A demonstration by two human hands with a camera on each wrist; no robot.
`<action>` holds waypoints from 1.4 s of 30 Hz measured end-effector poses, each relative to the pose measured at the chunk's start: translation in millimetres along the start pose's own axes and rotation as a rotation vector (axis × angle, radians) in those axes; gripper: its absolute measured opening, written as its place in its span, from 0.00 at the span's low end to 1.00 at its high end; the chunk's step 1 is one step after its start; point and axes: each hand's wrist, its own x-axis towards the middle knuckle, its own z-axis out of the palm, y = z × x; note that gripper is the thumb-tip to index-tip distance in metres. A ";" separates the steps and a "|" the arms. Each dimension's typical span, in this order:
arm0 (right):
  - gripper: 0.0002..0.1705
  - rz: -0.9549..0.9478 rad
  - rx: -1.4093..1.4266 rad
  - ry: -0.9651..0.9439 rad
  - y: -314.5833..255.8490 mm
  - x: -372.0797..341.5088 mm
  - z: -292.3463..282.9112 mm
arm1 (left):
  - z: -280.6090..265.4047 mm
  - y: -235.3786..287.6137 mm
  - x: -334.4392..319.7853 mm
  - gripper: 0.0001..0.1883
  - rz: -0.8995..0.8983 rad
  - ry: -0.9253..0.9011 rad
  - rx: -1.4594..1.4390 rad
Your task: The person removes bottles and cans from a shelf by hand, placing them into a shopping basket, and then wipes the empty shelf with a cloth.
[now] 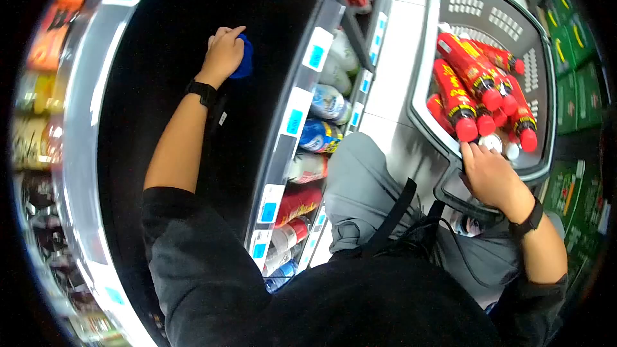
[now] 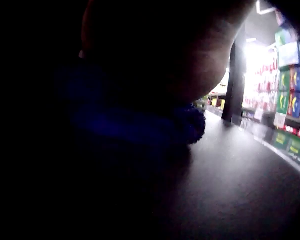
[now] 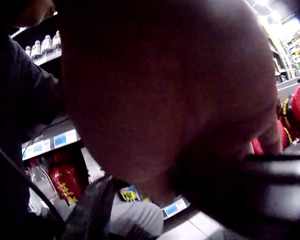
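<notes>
My left hand holds a blue cloth against the black shelf. In the left wrist view, the cloth's fuzzy edge lies along the dark shelf surface under the hand; much of it is in shadow. My right hand grips the near rim of a grey shopping basket, beside its handle. Several red bottles with red caps lie inside, close to the fingers. In the right wrist view, the back of the right hand fills most of the picture.
Price labels line the shelf edge. Below it stand several bottles and jugs, among them a blue one. Packaged goods fill the far left side. Green boxes are stacked beyond the basket. White floor tiles show between shelf and basket.
</notes>
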 end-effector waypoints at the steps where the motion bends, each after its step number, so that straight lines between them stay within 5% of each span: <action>1: 0.23 0.044 0.001 0.027 -4.4 0.0 2.4 | 4.2 13.7 1.3 0.22 -0.034 -0.017 0.140; 5: 0.20 0.069 0.093 0.283 -9.7 -2.8 15.1 | 25.9 13.2 19.8 0.23 -0.035 -0.072 0.304; 8: 0.18 0.075 0.044 0.247 -9.7 -3.2 11.9 | 25.9 -3.8 20.8 0.26 0.045 -0.088 0.269; 14: 0.31 -0.018 0.149 0.145 6.9 -0.1 11.6 | 17.3 20.6 10.7 0.28 -0.176 -0.034 0.108; 25: 0.30 -0.052 0.204 0.154 8.4 1.2 7.4 | 7.0 28.6 -0.7 0.20 -0.308 -0.124 0.066; 39: 0.31 -0.180 0.250 0.225 17.2 2.6 18.2 | -8.0 -23.6 -181.7 0.20 -0.516 -0.211 0.164; 42: 0.30 -0.215 0.245 0.251 17.9 4.7 21.7 | -15.9 -26.0 -208.9 0.27 -0.542 -0.280 0.103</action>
